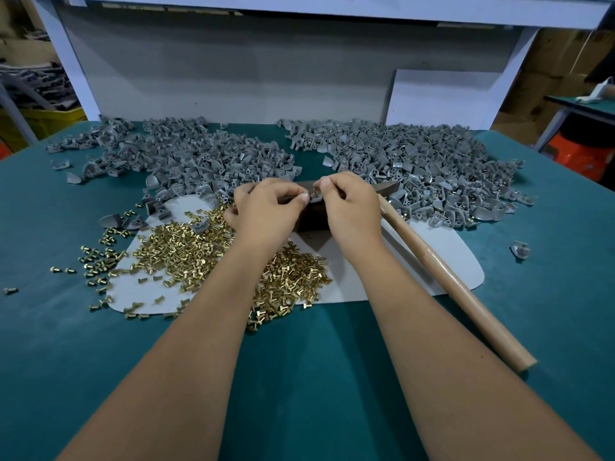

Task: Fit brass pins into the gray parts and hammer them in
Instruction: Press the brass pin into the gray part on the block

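Forearms: two bare forearms reach from the bottom edge up to the middle of the green table (299, 377), the nearest things in view.
Left hand: the left hand (266, 211) has its fingers curled, thumb and forefinger pinching at the small piece held between both hands; it hovers over the far edge of the brass pins.
Right hand: the right hand (349, 207) is also curled, its fingertips closed on the same small gray part (313, 195) (whether a pin already sits in it cannot be told at this size).
Dark block: a dark block (312, 221) sits directly under the two hands on the white sheet (432, 257).
Brass pins: a loose heap of brass pins (186, 251) is spread over the sheet's left half, spilling onto the green cloth at left.
Hammer: the hammer (442, 271) lies untouched just right of the right hand, wooden handle running toward the near right, head by the block.
Left gray pile: a pile of gray parts (186, 154) beyond the pins.
Right gray pile: a larger pile (416, 168) beyond the hammer, with brass glints among its pieces.
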Tool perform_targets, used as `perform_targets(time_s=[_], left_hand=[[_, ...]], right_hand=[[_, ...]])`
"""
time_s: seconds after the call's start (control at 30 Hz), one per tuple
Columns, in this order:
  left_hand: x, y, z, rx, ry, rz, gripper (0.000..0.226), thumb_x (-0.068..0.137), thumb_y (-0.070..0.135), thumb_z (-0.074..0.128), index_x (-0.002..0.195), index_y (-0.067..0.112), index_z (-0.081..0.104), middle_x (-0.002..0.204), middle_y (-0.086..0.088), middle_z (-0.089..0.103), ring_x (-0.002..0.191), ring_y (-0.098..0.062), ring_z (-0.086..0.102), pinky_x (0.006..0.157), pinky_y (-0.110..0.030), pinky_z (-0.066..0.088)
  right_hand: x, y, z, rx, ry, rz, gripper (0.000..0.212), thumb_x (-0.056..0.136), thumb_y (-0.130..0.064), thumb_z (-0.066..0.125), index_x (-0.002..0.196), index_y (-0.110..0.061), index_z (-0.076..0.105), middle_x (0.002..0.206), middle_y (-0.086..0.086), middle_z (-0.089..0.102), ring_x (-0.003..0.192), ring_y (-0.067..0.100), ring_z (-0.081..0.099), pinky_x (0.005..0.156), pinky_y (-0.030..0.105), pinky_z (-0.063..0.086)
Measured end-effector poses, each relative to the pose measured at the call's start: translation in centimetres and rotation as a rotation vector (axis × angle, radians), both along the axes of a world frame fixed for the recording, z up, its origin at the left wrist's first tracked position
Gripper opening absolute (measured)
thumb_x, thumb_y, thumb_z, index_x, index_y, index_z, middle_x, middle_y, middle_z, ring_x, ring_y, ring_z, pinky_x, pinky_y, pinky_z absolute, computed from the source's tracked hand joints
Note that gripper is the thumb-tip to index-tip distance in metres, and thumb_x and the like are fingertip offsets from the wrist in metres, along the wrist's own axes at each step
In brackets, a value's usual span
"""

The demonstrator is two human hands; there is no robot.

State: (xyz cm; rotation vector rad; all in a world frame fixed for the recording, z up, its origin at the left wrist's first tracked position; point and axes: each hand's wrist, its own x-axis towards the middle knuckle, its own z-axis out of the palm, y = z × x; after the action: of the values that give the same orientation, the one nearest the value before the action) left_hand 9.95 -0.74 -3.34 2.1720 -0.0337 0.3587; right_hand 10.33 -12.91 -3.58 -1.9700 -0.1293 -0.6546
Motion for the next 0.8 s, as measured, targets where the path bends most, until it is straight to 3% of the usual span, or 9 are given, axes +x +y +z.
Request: perform_targets(time_s=[0.17,0.27,0.37,0.47,0.63,0.8], left_hand=[[0.08,0.10,-0.10,-0.067,-0.018,-0.037,0.024,0.092,0.037,0.065,0.071,0.048,0.060,0.114,0.021,0.059,0.130,-0.018,0.030,0.109,-0.047,0.024],[0.12,0.15,-0.11,-0.130,-0.009,-0.070,0.023,0.092,0.033,0.067,0.073,0.046,0.063,0.114,0.014,0.060,0.130,-0.022,0.036,0.111,-0.050,0.032],[0.07,0.07,-0.08,-0.076,-0.007,-0.035,0.019,0.091,0.038,0.066,0.074,0.046,0.063,0.117,0.016,0.060,0.131,-0.021,0.034,0.111,-0.049,0.026],[-0.04,-0.05,-0.01,0.031,-0.013,0.014,0.018,0.091,0.044,0.065,0.074,0.048,0.060,0.117,0.023,0.058,0.131,-0.018,0.029,0.094,-0.038,0.015],[0.03,-0.21,-0.16,0.080,-0.037,0.032,0.011,0.090,0.045,0.065,0.079,0.046,0.062,0.105,0.025,0.053,0.127,-0.019,0.030,0.088,-0.037,0.015],[0.06,-0.23,-0.35,0.075,-0.046,0.047,0.010,0.090,0.045,0.065,0.080,0.045,0.063,0.105,0.025,0.054,0.128,-0.019,0.030,0.089,-0.038,0.015]], right_hand=[[-0.01,-0.21,0.13,0.034,0.002,0.015,0.024,0.095,-0.016,0.053,0.083,-0.003,0.070,0.085,0.006,0.064,0.083,0.015,0.057,0.079,0.035,0.046],[0.05,-0.21,0.04,0.014,-0.001,0.016,0.025,0.095,-0.017,0.053,0.083,-0.003,0.070,0.084,0.006,0.064,0.082,0.015,0.057,0.077,0.033,0.046],[0.19,-0.21,-0.07,-0.021,0.008,0.014,0.021,0.092,-0.018,0.058,0.078,-0.006,0.068,0.078,-0.006,0.059,0.075,0.002,0.053,0.071,0.020,0.041],[0.22,-0.22,-0.02,-0.075,0.016,-0.007,0.008,0.086,-0.016,0.066,0.079,-0.015,0.069,0.077,-0.015,0.054,0.073,-0.003,0.049,0.066,0.004,0.034],[0.36,0.08,0.19,-0.088,0.059,-0.052,0.008,0.086,-0.014,0.066,0.078,-0.013,0.067,0.081,-0.006,0.060,0.078,0.009,0.052,0.069,0.022,0.037],[0.30,0.42,0.45,-0.073,0.092,-0.085,0.009,0.086,-0.012,0.066,0.077,-0.013,0.068,0.080,-0.005,0.062,0.075,0.011,0.054,0.068,0.026,0.042]])
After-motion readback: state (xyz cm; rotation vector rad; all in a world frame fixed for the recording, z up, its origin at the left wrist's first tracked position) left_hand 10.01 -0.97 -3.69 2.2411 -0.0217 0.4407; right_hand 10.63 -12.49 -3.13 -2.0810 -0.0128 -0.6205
